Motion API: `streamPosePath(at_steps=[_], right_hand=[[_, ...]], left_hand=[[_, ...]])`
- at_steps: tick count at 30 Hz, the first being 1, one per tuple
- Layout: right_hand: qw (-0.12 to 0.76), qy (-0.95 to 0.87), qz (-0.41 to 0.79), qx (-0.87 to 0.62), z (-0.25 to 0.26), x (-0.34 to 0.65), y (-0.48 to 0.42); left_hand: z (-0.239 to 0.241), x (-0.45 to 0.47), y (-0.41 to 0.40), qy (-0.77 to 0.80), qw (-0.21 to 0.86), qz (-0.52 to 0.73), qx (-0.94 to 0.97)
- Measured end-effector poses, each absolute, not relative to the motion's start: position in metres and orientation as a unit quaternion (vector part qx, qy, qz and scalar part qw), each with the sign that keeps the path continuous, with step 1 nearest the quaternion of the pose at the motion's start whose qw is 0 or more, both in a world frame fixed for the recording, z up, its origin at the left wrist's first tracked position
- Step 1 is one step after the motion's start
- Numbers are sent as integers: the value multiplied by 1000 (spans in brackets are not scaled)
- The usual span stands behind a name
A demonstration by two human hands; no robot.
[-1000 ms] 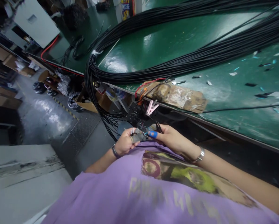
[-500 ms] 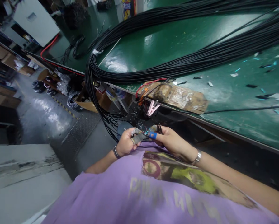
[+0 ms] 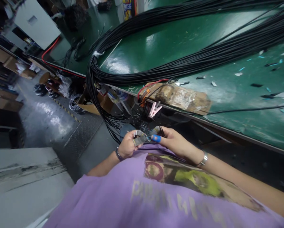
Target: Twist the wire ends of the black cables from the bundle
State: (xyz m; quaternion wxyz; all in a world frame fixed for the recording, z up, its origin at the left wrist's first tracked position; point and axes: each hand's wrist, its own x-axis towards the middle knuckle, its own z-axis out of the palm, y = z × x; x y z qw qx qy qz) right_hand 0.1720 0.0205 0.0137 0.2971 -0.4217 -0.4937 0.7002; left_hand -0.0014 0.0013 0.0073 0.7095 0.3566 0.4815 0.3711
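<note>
Close in front of my chest, my left hand (image 3: 130,144) pinches the end of a black cable, its thumb and fingers wrapped in grey tape. Thin blue and white wires (image 3: 148,138) fan out from that end between the two hands. My right hand (image 3: 171,141), a blue wrap on its thumb, is closed at these wires with its fingertips pressed together. Short black pieces (image 3: 162,131) stick up beside its fingers; I cannot tell what they are. The fingers hide most of the cable end.
A large bundle of black cables (image 3: 137,76) lies over the green table (image 3: 191,41) and hangs off its edge. A taped wooden block (image 3: 187,98) and a pink clip (image 3: 154,110) are at the edge. Cable scraps (image 3: 256,85) lie at the right. A cardboard box (image 3: 92,106) stands below.
My right thumb has shifted slightly at the wires, and the wires now lie closer together between the fingertips. My left hand has stayed almost in place.
</note>
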Motion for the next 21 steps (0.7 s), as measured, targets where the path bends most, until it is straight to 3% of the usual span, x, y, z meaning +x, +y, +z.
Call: streamPosePath(at_steps=[7,11,21], right_hand=[[276,-600,606,-444,6,166,24],[285,-670,540,-421,10,175,21],[179,-667,610,-389,17,184,13]], left_hand=[[0,-5,-1,452,759,295,364],[-1,-6,1,466,746,331,341],[-4,-12,2,489,721,351,344]])
